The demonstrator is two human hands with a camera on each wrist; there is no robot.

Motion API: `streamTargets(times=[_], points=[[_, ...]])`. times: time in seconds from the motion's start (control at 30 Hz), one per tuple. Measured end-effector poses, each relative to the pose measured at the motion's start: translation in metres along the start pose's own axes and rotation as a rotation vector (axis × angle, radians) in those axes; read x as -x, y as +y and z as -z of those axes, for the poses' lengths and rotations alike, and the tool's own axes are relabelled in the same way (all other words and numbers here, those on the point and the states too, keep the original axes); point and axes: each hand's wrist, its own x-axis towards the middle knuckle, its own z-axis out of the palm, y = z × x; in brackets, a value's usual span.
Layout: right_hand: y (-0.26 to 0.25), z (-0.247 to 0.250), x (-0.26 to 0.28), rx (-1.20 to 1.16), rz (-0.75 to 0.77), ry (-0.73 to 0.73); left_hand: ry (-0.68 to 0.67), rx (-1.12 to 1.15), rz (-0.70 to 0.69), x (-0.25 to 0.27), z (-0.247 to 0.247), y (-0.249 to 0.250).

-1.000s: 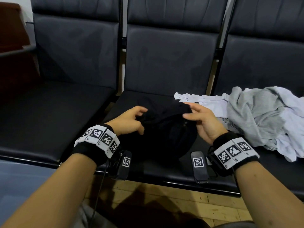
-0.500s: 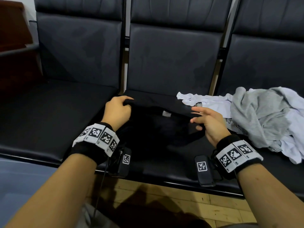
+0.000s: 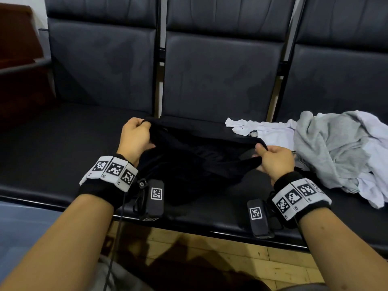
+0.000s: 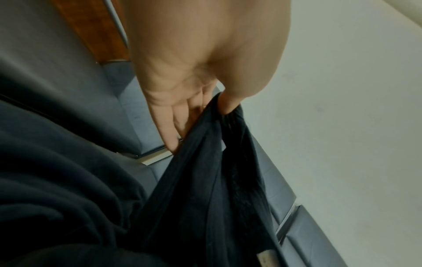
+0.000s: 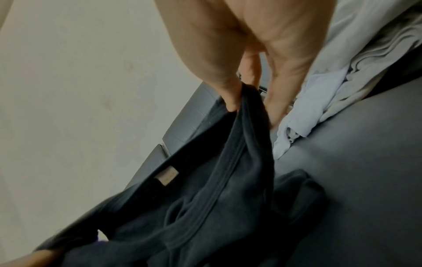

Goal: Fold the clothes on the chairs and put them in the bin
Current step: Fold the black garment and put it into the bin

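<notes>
A black garment (image 3: 195,162) hangs over the middle seat of the black chair row (image 3: 212,80), stretched between my two hands. My left hand (image 3: 136,135) pinches its top edge at the left, thumb against fingers (image 4: 219,106). My right hand (image 3: 273,156) pinches the edge at the right (image 5: 237,101). A small label (image 5: 167,176) shows inside the garment (image 5: 205,207); the cloth (image 4: 200,189) sags in folds below both grips. A heap of grey clothes (image 3: 327,148) and white clothes (image 3: 262,131) lies on the right seat. No bin is in view.
The left seat (image 3: 63,148) bears nothing. A dark wooden piece of furniture (image 3: 19,59) stands at the far left. Wooden floor (image 3: 231,257) shows below the seats' front edge. The white cloth (image 5: 303,115) lies just right of my right hand.
My hands moved apart from a bunched hold. The left hand went up and left with one edge, the right hand took the other, and the black garment spread out between them.
</notes>
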Motion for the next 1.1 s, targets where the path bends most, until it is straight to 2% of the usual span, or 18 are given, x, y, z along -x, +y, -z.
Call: streamTargets(times=[0.07,0.17,0.27,0.5,0.7,0.8,0.87,0.93,1.03,1.1], points=[[-0.003,-0.001,0.001,-0.087,-0.062,-0.029,-0.023,0.035,0.032,0.005,-0.001,0.005],[-0.022,-0.001,0.0,-0.111,-0.018,-0.013,-0.009,-0.049,0.062,0.012,-0.001,0.018],[-0.063,-0.002,0.006,-0.244,-0.012,-0.112,-0.038,-0.03,0.064,0.011,0.001,0.056],[-0.206,0.016,0.015,-0.66,0.196,-0.395,-0.121,0.083,-0.174,0.021,0.002,0.198],[-0.298,0.052,0.023,-0.582,0.46,-0.392,-0.171,0.286,-0.266,0.034,0.019,0.275],[-0.326,0.072,0.03,-0.634,0.518,-0.368,-0.19,0.39,-0.338,0.043,0.025,0.305],[-0.34,0.082,0.036,-0.685,0.553,-0.379,-0.274,0.496,-0.358,0.05,0.027,0.32],[-0.351,0.089,0.042,-0.723,0.601,-0.373,-0.303,0.56,-0.408,0.056,0.028,0.332],[-0.366,0.101,0.054,-0.764,0.673,-0.364,-0.257,0.514,-0.51,0.067,0.028,0.347],[-0.375,0.109,0.062,-0.702,0.701,-0.345,-0.271,0.426,-0.585,0.072,0.029,0.354]])
